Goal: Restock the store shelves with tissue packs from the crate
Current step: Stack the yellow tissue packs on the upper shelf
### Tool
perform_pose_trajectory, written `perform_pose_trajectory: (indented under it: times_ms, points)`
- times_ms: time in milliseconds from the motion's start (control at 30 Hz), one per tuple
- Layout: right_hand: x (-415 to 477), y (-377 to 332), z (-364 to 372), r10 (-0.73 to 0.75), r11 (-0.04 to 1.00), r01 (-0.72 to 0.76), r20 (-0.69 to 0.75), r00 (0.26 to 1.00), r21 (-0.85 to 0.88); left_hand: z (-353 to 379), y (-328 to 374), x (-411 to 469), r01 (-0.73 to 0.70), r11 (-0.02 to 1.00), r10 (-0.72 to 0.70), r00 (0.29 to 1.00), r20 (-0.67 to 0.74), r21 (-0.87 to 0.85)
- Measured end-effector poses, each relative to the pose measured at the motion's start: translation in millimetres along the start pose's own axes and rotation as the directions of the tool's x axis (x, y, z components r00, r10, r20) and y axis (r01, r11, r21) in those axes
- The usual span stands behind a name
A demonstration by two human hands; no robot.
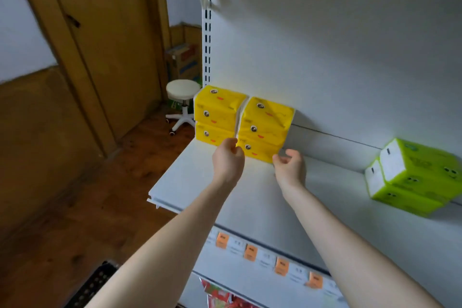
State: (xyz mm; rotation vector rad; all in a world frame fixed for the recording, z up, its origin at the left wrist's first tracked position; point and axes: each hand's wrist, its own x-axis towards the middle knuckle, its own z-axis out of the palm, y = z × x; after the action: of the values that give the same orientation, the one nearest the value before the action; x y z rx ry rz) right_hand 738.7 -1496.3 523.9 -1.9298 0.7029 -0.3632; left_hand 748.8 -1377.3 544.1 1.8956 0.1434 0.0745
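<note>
1. White shelf (250,210): a flat board with a white rear panel behind it. All places below are given relative to it.
2. Yellow tissue packs: a left stack (215,117) and a right stack (265,127) stand side by side, touching, at the shelf's back left corner.
3. Left hand (228,160): over the shelf, at the foot of the seam between the two stacks. The fingers are curled away from the camera, so whether they pinch a pack cannot be told.
4. Right hand (291,165): over the shelf, at the right stack's lower right corner. The fingers are loosely curled and hold nothing.
5. Green tissue packs (412,177): stacked at the shelf's right end.
6. Black crate (95,285): on the wooden floor below the shelf's left front corner, only partly in view.
7. Orange price tags (250,252): along the shelf's front edge.
8. White stool (183,92): on the floor beyond the shelf's left end.
</note>
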Motion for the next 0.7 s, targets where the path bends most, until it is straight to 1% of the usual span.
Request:
perform_pose_trajectory:
  times_ms: [33, 100, 200, 300, 400, 467, 500, 600, 700]
  points:
    - [-7.9, 2.1, 2.9, -0.004, 1.000, 0.004, 0.014, 1.000, 0.024, -4.9, -2.9, -4.7, 0.001, 1.000, -0.001, 1.000, -0.009, -0.004]
    - [-30.7, -0.2, 9.1, -0.028, 0.995, 0.019, 0.086, 0.996, 0.100, -16.5, -9.7, -15.0, 0.004, 1.000, -0.004, 1.000, -0.025, -0.025]
    - [-74.0, -11.5, 23.1, -0.157, 0.980, 0.129, 0.198, 0.968, 0.149, -41.7, -23.0, -32.9, -0.011, 0.993, 0.005, 0.999, -0.049, -0.115]
    - [-124.7, -22.4, 40.8, -0.249, 0.966, 0.210, 0.309, 0.918, 0.152, -82.9, -48.6, -54.0, -0.014, 0.985, -0.006, 0.993, -0.114, -0.171]
    - [-175.0, -22.6, 63.5, -0.290, 0.957, 0.253, 0.453, 0.843, 0.142, -135.9, -89.2, -77.8, -0.009, 0.990, -0.022, 0.974, -0.226, -0.138]
    - [-207.1, -15.8, 84.3, -0.290, 0.955, 0.273, 0.540, 0.790, 0.113, -171.4, -125.7, -92.9, 0.060, 0.992, -0.088, 0.960, -0.266, -0.108]
    - [-222.7, -9.6, 97.4, -0.272, 0.959, 0.264, 0.569, 0.776, 0.099, -188.7, -146.3, -99.0, 0.114, 0.989, -0.137, 0.953, -0.268, -0.099]
    - [-264.7, 19.1, 144.2, -0.181, 0.978, 0.207, 0.617, 0.765, 0.031, -238.3, -210.9, -115.3, 0.308, 0.951, -0.309, 0.934, -0.179, -0.037]
    - [-303.1, 54.0, 191.1, -0.080, 0.985, 0.160, 0.664, 0.744, -0.061, -283.5, -270.8, -135.0, 0.454, 0.891, -0.451, 0.888, -0.089, 0.009]
